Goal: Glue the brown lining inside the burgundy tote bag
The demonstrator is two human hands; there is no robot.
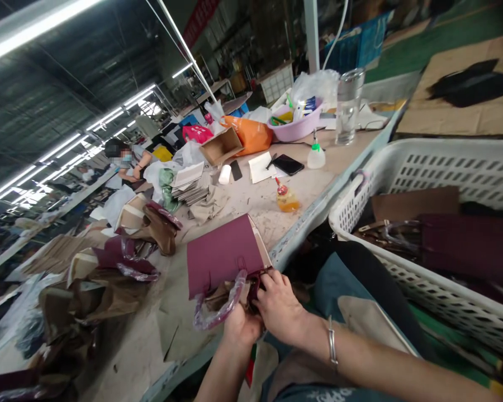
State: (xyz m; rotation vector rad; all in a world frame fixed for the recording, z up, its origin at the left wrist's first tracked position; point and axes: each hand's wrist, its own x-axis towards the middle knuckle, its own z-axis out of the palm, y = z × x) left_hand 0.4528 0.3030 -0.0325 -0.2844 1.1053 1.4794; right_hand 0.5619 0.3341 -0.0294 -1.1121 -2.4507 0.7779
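A burgundy handbag [222, 251] lies on the worktable in front of me, its open top turned toward my body. Its handle [222, 319], wrapped in clear plastic, loops out over the near side, and brown lining shows in the opening. My left hand [242, 325] is closed at the bag's near edge beside the handle, its fingertips partly hidden. Right next to it, my right hand [279, 301] has its fingers curled over the bag's top corner, gripping dark burgundy material there.
More unfinished bags [126, 257] are heaped at the left. Beyond my bag stand a glue bottle with orange liquid [288, 202], a green-capped bottle [316, 156], a phone [288, 164] and stacked pieces [190, 187]. A white basket [436, 153] holds burgundy pieces at right. A co-worker [129, 162] sits further off.
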